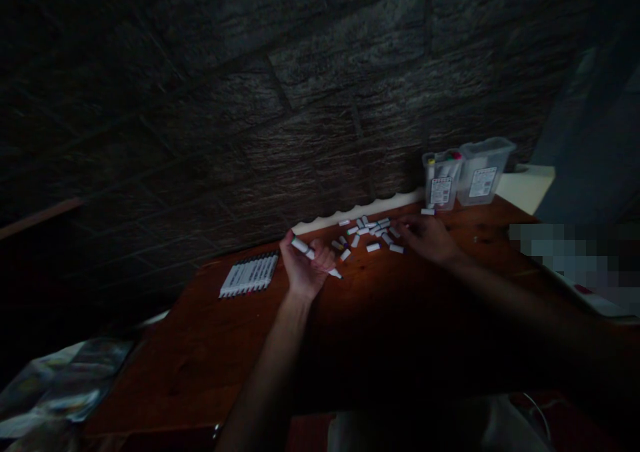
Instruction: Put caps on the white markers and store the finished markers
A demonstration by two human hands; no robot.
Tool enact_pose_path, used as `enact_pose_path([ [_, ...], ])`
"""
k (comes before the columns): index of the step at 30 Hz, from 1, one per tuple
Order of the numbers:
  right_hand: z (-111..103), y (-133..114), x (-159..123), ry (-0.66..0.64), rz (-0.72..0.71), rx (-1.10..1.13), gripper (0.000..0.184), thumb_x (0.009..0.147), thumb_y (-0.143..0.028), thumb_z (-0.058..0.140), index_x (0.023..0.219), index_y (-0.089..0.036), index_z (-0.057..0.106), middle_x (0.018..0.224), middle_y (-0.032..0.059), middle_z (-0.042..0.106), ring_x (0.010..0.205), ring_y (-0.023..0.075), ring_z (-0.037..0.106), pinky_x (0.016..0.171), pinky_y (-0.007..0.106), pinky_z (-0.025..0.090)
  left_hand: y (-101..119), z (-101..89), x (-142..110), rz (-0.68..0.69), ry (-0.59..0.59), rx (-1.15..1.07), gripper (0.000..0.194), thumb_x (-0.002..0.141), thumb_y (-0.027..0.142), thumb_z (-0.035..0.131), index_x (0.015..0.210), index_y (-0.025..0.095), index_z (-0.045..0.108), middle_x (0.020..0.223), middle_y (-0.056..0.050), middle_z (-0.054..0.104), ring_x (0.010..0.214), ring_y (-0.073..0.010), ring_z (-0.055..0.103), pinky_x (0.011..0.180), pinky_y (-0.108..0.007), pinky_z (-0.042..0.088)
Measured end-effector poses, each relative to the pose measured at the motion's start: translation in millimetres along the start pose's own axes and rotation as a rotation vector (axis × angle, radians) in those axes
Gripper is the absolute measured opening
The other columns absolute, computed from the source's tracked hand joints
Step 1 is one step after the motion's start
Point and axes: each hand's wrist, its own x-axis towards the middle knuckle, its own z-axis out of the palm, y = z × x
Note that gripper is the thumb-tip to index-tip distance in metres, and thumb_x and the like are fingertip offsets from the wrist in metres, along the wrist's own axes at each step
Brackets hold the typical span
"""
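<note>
My left hand (309,265) is closed around a white marker (303,246), held slanting over the table. Its green-marked end points up and left, and its bare tip points down and right. Just right of it lies a loose heap of white marker caps (373,229), several with coloured ends. At the heap's right edge is my right hand (427,237), its fingers partly curled and slightly apart, the fingertips close to the caps. In this dim light I see no cap between them. One cap (427,211) lies behind that hand.
A row of white markers (250,273) lies side by side on the left of the wooden table (200,345). At the back right stand a clear bin (443,182) holding markers and another clear bin (484,172). A brick-patterned wall (300,125) rises behind the table.
</note>
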Motion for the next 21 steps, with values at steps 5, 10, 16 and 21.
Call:
enact_pose_path([
  [5,0,1,1,0.019,0.008,-0.012,0.027,0.089,-0.032,0.052,0.092,-0.017,0.074,0.084,0.0058,0.075,0.068,0.0169,0.067,0.064,0.025,0.048,-3,0.1,0,-0.003,-0.025,0.056,0.072,0.078,0.081,0.031,0.059,0.015,0.054,0.041,0.007,0.023,0.037,-0.008,0.028,0.041,-0.023,0.029],
  [10,-1,1,2,0.026,0.016,-0.019,0.028,0.089,-0.033,0.051,0.09,-0.018,0.075,0.084,0.0059,0.075,0.071,0.0178,0.067,0.066,0.027,0.048,-8,0.8,4,-0.002,-0.054,0.127,0.055,0.086,0.064,0.043,0.077,0.013,0.061,0.048,0.005,0.031,0.043,-0.0081,0.035,0.045,-0.021,0.033],
  [16,-3,0,2,0.009,0.023,0.014,0.026,0.088,-0.03,0.052,0.09,-0.018,0.074,0.088,0.0063,0.075,0.074,0.0185,0.068,0.07,0.028,0.05,-13,5.1,7,0.158,0.053,0.214,0.03,0.081,0.043,0.066,0.091,0.016,0.061,0.054,0.007,0.036,0.045,-0.0052,0.035,0.045,-0.017,0.031],
  [21,-3,2,4,-0.002,0.023,0.005,0.025,0.088,-0.026,0.051,0.092,-0.018,0.075,0.09,0.0067,0.075,0.077,0.0194,0.069,0.071,0.029,0.051,-14,7.6,7,0.155,0.059,0.212,0.041,0.083,0.053,0.061,0.107,0.02,0.058,0.058,0.006,0.042,0.045,-0.0062,0.037,0.045,-0.018,0.034],
])
